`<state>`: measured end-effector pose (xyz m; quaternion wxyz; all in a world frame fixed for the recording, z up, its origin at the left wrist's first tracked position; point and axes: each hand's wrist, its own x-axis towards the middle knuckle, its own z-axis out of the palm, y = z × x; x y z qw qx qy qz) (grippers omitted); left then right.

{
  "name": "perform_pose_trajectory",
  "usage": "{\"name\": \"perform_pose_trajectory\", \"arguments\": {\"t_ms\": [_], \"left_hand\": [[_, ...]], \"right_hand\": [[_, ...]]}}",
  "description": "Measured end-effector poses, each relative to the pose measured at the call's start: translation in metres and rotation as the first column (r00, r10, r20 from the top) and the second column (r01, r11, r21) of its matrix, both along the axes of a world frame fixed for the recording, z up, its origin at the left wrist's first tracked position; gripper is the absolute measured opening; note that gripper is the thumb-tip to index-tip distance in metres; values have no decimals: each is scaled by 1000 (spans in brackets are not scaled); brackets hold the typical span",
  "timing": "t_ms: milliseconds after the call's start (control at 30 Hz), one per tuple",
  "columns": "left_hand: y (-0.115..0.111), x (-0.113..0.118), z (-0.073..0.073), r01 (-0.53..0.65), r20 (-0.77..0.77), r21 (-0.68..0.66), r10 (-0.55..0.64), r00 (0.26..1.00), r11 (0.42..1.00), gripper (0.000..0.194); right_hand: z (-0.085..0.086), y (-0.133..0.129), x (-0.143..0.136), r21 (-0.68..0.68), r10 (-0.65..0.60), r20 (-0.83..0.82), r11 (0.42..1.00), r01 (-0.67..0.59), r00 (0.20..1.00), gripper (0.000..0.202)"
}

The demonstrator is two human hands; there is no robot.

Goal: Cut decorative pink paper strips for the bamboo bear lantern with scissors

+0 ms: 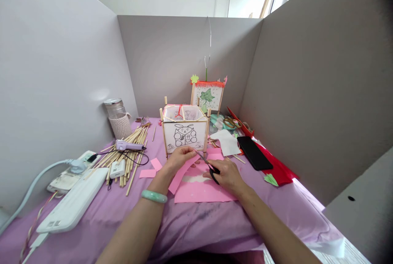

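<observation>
My left hand point(181, 157), with a green bangle point(154, 196) on the wrist, pinches a strip of pink paper point(181, 176). In my right hand point(225, 174) is a pair of black-handled scissors point(212, 170), its blades pointing up and left to the strip's upper end near my left fingertips. Below both hands a larger pink sheet point(204, 193) lies on the table. Just behind them stands a stick-framed lantern point(185, 135) with a line-drawn animal on its white front panel and a red cord on top. Whether the blades are parted is hard to make out.
Small pink pieces point(147, 173), wooden sticks point(135, 137), a glue gun point(129, 145) and a white power bank point(73, 200) lie left. A knit-sleeved bottle point(118, 118) stands behind. Rightward are a black phone point(254, 153) and red paper point(278, 165). Another lantern point(208, 95) stands behind. Grey panels point(190, 51) surround the table.
</observation>
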<state>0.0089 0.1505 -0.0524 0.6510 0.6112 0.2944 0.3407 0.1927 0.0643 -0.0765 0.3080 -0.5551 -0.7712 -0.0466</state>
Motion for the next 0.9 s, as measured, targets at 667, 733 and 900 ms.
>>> {"name": "perform_pose_trajectory", "arguments": {"t_ms": [667,733,900], "left_hand": [[1,1,-5,90,-13,19,-90,996,996,29],[1,1,-4,90,-13,16,-90,996,996,30],[0,1,-3,84,-19,2,-84,996,996,31]], "right_hand": [[-3,1,1,7,8,-3,1000,-8,1000,34],[-2,1,1,6,8,0,1000,-8,1000,32],[0,0,1,3,2,0,1000,-2,1000,28]]}}
